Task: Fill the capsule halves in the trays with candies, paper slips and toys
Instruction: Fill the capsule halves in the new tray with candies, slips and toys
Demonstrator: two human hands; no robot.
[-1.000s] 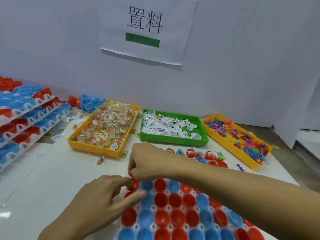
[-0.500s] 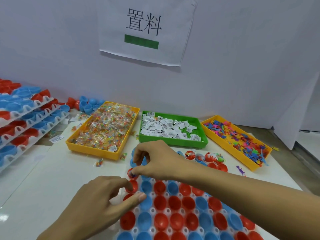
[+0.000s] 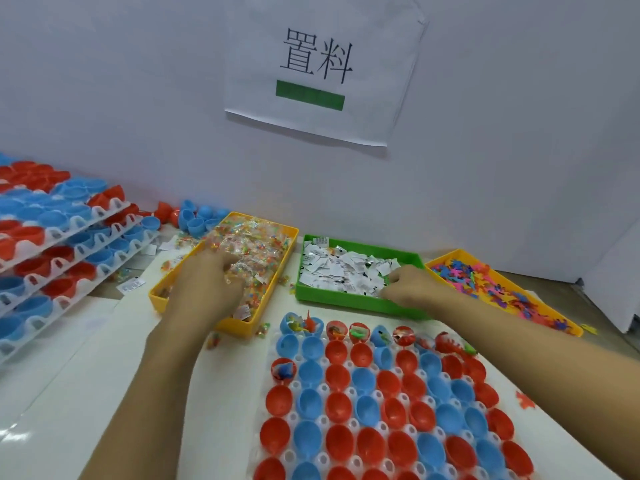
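Note:
A white tray [image 3: 323,388] of red and blue capsule halves [image 3: 339,407] lies in front of me. Its far row [image 3: 403,336] and one red half at the left [image 3: 283,370] hold items. My left hand [image 3: 204,282] reaches into the yellow candy tray [image 3: 242,327], fingers curled into the wrapped candies [image 3: 256,247]. My right hand [image 3: 412,287] sits in the right front corner of the green tray [image 3: 346,303], fingers curled on the paper slips [image 3: 343,268]. A second yellow tray [image 3: 453,251] to the right holds colourful toys [image 3: 485,282].
Stacked trays of capsule halves [image 3: 52,237] fill the left side. Loose blue and red halves [image 3: 194,216] lie behind the candy tray. Stray candies [image 3: 213,339] and a loose toy [image 3: 524,400] lie on the table. A wall with a paper sign [image 3: 322,71] stands close behind.
Both hands left the capsule tray's near-left cells. The left hand moved up into the candy tray and the right hand moved to the paper slip tray.

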